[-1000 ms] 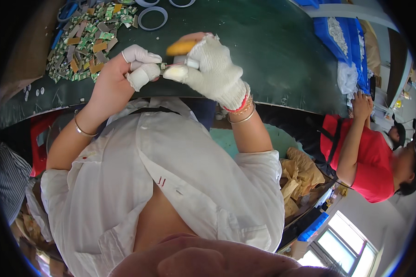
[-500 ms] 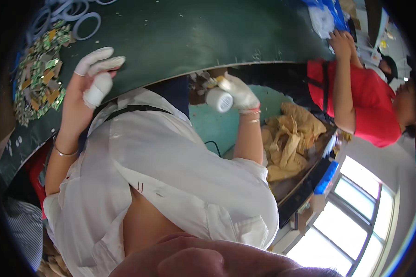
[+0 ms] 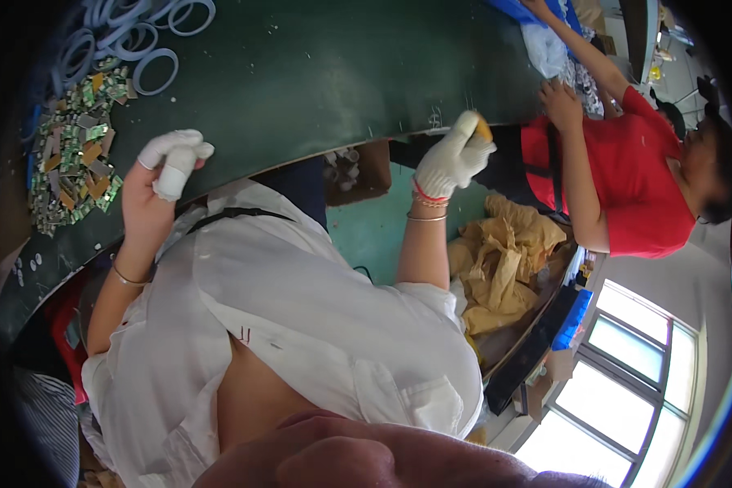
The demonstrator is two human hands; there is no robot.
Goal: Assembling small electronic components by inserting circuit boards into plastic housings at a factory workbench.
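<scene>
My left hand [image 3: 171, 165] is raised at the near edge of the dark green table [image 3: 301, 73], white covers on its fingers and thumb. Its fingers are bent together with the thumb against them; whatever lies between cannot be made out. Farther right, my right hand [image 3: 454, 160], in a white knitted glove, is lifted by the table's edge with its fingers curled. An orange-yellow patch [image 3: 483, 128] shows at its fingertips; whether this is a finger cover or a held piece is unclear. Below the edge, an open brown box [image 3: 370, 169] has small white round pieces inside.
A heap of small green and tan circuit-board pieces [image 3: 73, 159] lies on the table at the left, beside several pale blue-grey rings [image 3: 156, 71]. Crumpled brown paper [image 3: 504, 260] fills a place at my right. A person in a red shirt [image 3: 626, 163] reaches over the table's right end.
My right hand has swung up and right from the box, and the white round container it held is no longer in it. My left fingers have drawn together. The co-worker's arm reaches farther out.
</scene>
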